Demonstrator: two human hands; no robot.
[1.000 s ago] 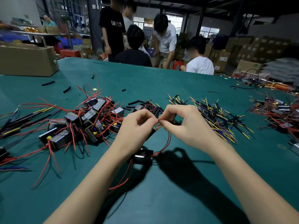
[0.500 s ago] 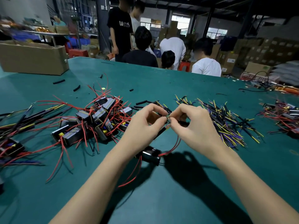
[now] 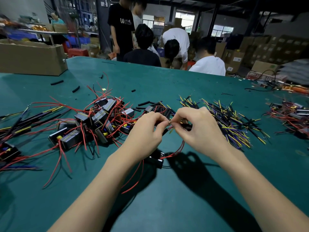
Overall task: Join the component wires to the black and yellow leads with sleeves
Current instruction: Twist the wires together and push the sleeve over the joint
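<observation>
- Left hand (image 3: 147, 131) and right hand (image 3: 199, 129) meet above the green counter (image 3: 184, 206), fingertips nearly touching at centre.
- Left hand: thumb and forefinger pinched on a thin wire end; the other fingers are curled under.
- Right hand: thumb and forefinger pinched on the facing end, seemingly a lead with a black sleeve (image 3: 186, 126) on it; too small to be sure.
- Key relation: the two ends meet between the pinches, with the joint's long axis running left to right. Neither hand is nearer; the joint is shared. Judgement: the ends are being twisted together, and the sleeve would then slide leftward over the joint.
- Red wires (image 3: 177, 150) loop down from the pinch to a black component (image 3: 156, 159) lying on the counter just below the wrists.
- Pile of components with red wires (image 3: 93, 121) lies left of the hands; pile of black and yellow leads (image 3: 230, 119) lies right, beside the right hand. Loose black sleeves (image 3: 143, 103) lie beyond the hands.
- Writing: white lettering on a bystander's black T-shirt (image 3: 121, 22), beginning with "W", otherwise unreadable. Cardboard box (image 3: 31, 59) far left shows no legible marks.
</observation>
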